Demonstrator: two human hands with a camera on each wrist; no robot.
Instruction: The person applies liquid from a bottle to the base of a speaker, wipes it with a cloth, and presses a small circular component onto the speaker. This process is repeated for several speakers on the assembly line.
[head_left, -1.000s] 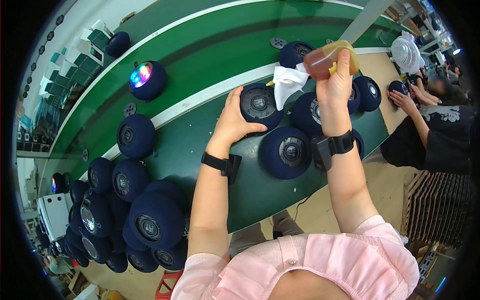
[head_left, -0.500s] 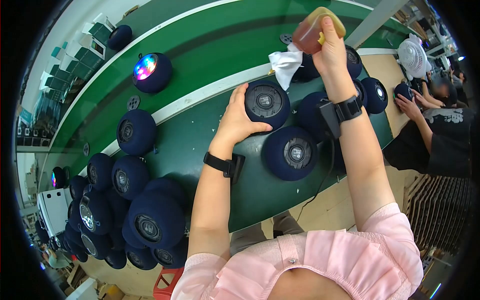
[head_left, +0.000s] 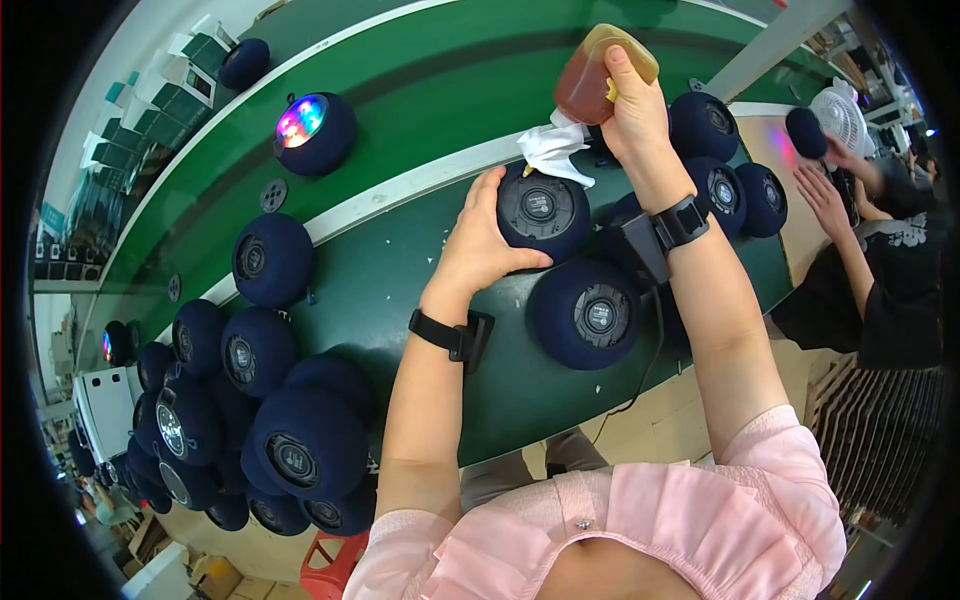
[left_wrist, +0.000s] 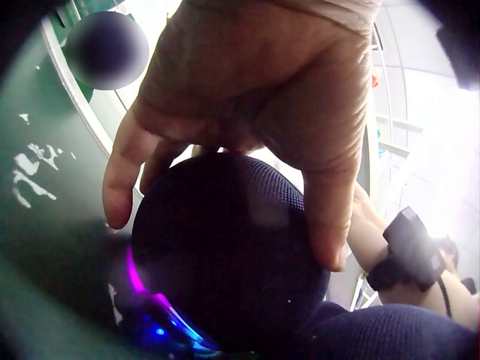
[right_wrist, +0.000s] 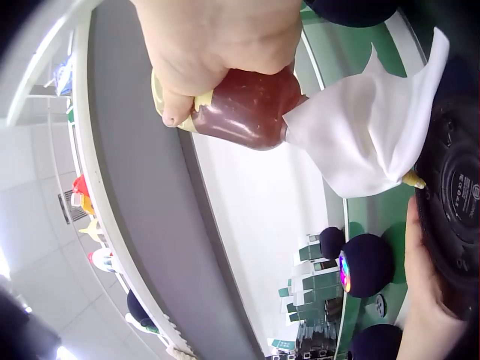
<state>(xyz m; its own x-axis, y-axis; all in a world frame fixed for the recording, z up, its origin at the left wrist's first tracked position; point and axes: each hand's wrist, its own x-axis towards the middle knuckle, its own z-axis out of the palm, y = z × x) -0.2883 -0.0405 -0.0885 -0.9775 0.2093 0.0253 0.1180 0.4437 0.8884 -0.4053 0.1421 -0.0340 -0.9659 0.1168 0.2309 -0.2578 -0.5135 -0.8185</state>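
— Navy speaker: where is it sitting?
— On the green table, left hand cupping it. Right hand is gripping the bottle, cloth at its spout, over the table; best keeping drips sparing.

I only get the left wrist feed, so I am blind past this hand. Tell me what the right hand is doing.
Observer: The right hand grips a brown bottle, tipped nozzle-down above the speaker that the left hand holds.
Operator: Describe the nozzle end.
Observer: A white cloth is bunched around it, and a yellow tip pokes out beside the speaker's rim.
Operator: Now give me the speaker's upper face.
Observer: A black round plate with a centre label faces up.
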